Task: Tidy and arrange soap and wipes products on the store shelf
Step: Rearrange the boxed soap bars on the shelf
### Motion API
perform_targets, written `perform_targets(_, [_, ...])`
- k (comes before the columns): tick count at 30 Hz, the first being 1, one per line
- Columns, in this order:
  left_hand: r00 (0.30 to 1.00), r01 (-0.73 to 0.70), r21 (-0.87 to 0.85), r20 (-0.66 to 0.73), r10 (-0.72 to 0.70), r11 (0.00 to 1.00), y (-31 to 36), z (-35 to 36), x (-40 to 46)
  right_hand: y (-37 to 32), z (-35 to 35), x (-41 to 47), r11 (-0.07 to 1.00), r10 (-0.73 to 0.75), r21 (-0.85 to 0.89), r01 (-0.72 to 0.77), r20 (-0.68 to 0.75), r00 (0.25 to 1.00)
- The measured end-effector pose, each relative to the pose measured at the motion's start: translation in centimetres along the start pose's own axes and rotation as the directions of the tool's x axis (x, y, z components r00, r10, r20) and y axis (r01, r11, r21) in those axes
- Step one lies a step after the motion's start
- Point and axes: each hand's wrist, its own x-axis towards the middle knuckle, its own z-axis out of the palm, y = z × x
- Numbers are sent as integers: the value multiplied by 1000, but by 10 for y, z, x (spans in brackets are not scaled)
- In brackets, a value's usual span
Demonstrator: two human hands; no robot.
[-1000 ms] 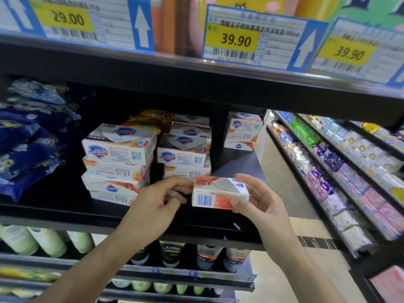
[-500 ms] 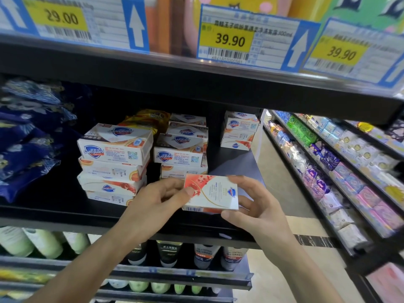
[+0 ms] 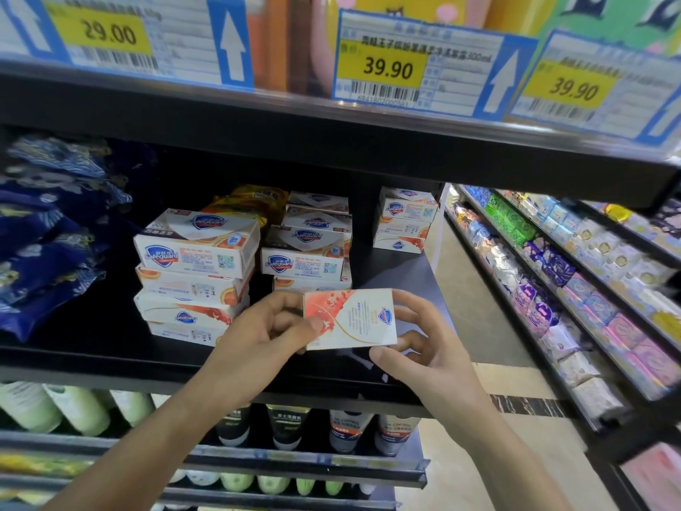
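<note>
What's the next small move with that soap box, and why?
Probably set the soap box, held by the left hand and right hand, onto the shorter middle stack; it sits right behind the box and lower than the left stack.

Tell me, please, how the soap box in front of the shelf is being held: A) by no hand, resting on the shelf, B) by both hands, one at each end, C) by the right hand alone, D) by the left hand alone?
B: the left hand pinches the left end of the soap box, and the right hand holds its right end.
</note>
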Motion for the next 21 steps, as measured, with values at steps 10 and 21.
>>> perform_targets(10, [994, -101, 125, 52, 95, 987, 2, 0, -7, -3, 1, 9, 980, 150, 133, -149, -2, 989])
perform_targets(21, [986, -165, 230, 76, 151, 959, -2, -4, -7, -11, 1, 9, 977, 211, 14, -211, 17, 977])
